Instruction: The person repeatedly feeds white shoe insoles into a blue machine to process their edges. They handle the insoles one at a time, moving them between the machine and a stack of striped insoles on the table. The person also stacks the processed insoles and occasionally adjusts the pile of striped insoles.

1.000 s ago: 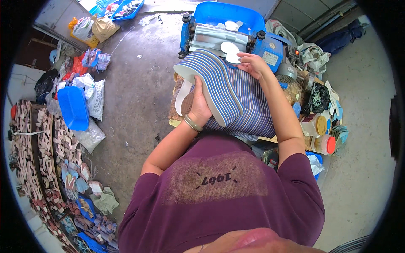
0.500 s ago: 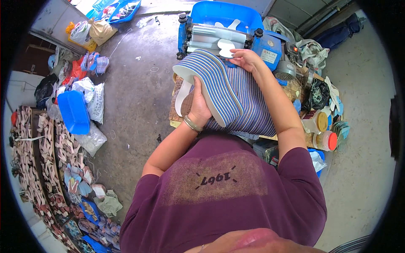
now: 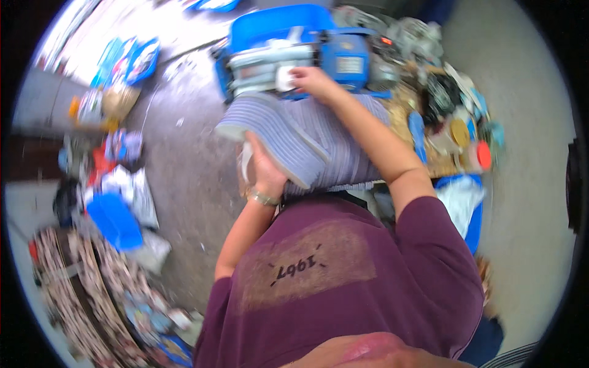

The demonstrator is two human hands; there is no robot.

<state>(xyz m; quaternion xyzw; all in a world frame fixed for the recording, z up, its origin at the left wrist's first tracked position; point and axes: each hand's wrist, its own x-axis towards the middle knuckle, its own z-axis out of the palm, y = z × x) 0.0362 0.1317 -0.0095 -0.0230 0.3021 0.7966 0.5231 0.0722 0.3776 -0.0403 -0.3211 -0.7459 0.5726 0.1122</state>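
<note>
**Feeding a piece from the striped stack into the blue machine**

While the left hand [image 3: 265,168] props up the striped stack of sole pieces [image 3: 307,138] from below, its fingers closed around the near end, the right hand [image 3: 313,80] reaches ahead to the blue machine [image 3: 294,52], fingers pinched on a small white piece [image 3: 285,78] at the rollers. The stack lies tilted across the person's lap, just in front of the machine and touching its lower edge.

To do this step well, I judge that the white piece should go in flat and square to the rollers, with fingertips kept behind the feed line. The left hand should hold the stack level so that no layers slide off the front.

Counted: one blue machine; one striped stack, its layers too fine and blurred to number; one white piece in the right hand. On the counter [image 3: 423,153] to the right stand several jars, one with an orange lid [image 3: 485,154], but blur prevents an exact count. On the floor [image 3: 184,172] to the left lies one blue tray [image 3: 113,219] among loose bags.
</note>
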